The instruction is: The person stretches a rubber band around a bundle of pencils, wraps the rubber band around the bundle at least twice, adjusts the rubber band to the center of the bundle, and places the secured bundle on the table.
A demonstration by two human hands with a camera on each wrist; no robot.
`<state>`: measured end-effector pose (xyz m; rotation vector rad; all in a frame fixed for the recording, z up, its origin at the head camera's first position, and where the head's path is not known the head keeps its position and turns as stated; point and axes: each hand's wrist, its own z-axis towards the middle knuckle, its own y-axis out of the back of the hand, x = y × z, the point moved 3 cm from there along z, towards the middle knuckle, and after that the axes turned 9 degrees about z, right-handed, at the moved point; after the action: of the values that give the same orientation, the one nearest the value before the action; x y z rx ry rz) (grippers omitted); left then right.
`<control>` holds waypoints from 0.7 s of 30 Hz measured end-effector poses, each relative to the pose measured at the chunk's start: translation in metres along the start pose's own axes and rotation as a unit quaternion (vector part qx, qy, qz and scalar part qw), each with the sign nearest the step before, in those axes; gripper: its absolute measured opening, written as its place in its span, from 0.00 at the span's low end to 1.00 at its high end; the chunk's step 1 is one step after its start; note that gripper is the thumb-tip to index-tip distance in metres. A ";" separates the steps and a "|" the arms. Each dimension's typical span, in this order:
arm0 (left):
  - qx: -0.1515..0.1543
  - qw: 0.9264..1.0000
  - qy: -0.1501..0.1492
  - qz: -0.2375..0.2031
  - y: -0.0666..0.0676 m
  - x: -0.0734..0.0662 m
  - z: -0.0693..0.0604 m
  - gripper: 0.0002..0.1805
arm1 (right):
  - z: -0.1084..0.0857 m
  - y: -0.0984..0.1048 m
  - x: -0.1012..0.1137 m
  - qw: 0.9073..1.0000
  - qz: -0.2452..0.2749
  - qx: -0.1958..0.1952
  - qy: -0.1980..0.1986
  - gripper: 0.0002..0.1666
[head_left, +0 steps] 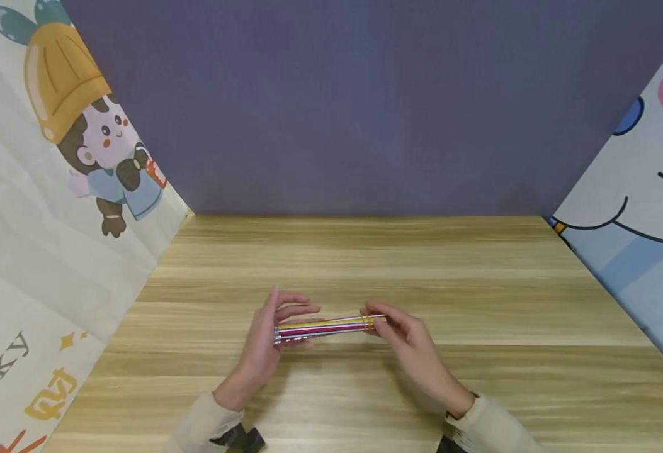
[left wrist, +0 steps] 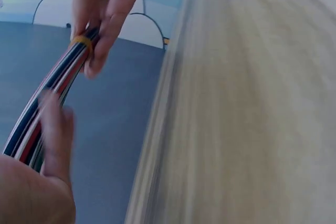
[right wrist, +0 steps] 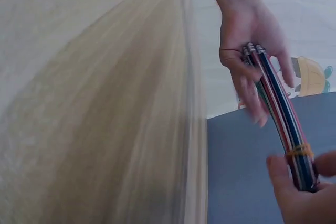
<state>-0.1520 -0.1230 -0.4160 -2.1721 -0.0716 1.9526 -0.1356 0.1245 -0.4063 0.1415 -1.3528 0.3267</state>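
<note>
A bundle of slim striped pencils point(head_left: 325, 327) is held level above the table between both hands. Yellow, pink, white and dark stripes show along it. Thumb and fingers of my right hand point(head_left: 416, 349) pinch its right end, beside an orange-yellow rubber band point(right wrist: 299, 150) looped round the pencils. At the other end, silvery tips point(right wrist: 253, 49) meet the palm of my left hand point(head_left: 260, 343), whose fingers reach out loosely without curling round the bundle. In the left wrist view, the left fingers point(left wrist: 56, 135) are blurred alongside the pencils.
A wood-grain table point(head_left: 331, 258) lies beneath the hands. Behind it rises a plain grey-purple panel point(head_left: 331, 107). Cartoon-printed sheets stand at the left point(head_left: 25, 251) and right point(head_left: 637, 251) sides. Dark straps point(head_left: 240, 437) show at the wrists.
</note>
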 end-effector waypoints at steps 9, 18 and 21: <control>0.043 0.998 -0.034 -0.029 0.005 -0.004 0.001 0.30 | 0.002 0.005 0.005 0.999 0.016 0.013 -0.027 0.17; 0.124 0.989 -0.074 -0.022 -0.007 -0.004 -0.006 0.20 | 0.001 -0.002 0.005 0.997 -0.043 0.027 -0.055 0.16; 0.123 0.989 -0.078 -0.035 -0.007 -0.007 -0.007 0.20 | 0.002 0.002 0.009 0.998 -0.038 0.028 -0.043 0.17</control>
<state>-0.1456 -0.1183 -0.4071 -1.8373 0.0638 1.9724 -0.1365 0.1267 -0.3970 0.2555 -1.4191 0.2963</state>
